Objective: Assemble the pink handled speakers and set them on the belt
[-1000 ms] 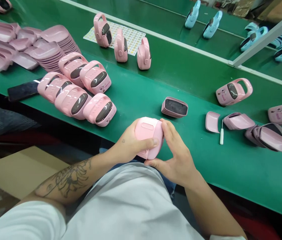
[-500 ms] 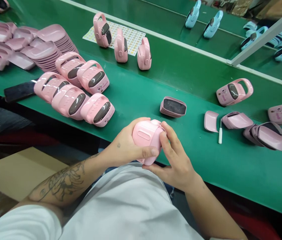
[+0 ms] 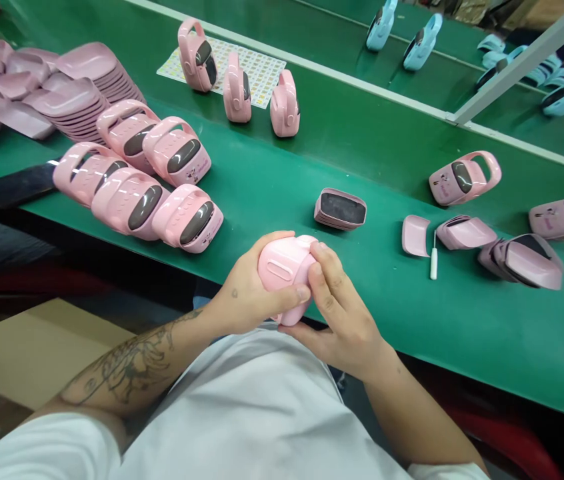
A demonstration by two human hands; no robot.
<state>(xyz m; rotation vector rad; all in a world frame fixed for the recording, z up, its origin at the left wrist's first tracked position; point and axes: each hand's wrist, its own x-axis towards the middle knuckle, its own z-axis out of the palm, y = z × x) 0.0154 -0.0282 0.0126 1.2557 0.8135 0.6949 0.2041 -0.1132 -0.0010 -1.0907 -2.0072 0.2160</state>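
Note:
Between my two hands, just over the table's front edge, is a pink plastic housing [image 3: 279, 269] with a raised oval slot on the face turned up. My left hand [image 3: 247, 290] wraps its left side, the thumb lying across the front. At the right edge, my right hand [image 3: 339, 310] presses with its fingertips, and its thumb reaches underneath. The housing's far side and underside are hidden. Beyond my hands sits a small stack of pink frames with a dark panel [image 3: 343, 208]. To the left stand several pink handled devices [image 3: 189, 220] with dark windows.
Stacked pink panels [image 3: 87, 73] fill the far left of the green table [image 3: 262, 180]. A sticker sheet [image 3: 257, 67] lies behind three upright pink devices [image 3: 237, 90]. On the right are a white-handled screwdriver [image 3: 433, 263], loose pink covers [image 3: 467, 233] and blue devices [image 3: 422, 43] past the rail.
The whole view has shifted slightly, so things on the table appear a little further left. Both hands keep nearly the same grip on the pink housing.

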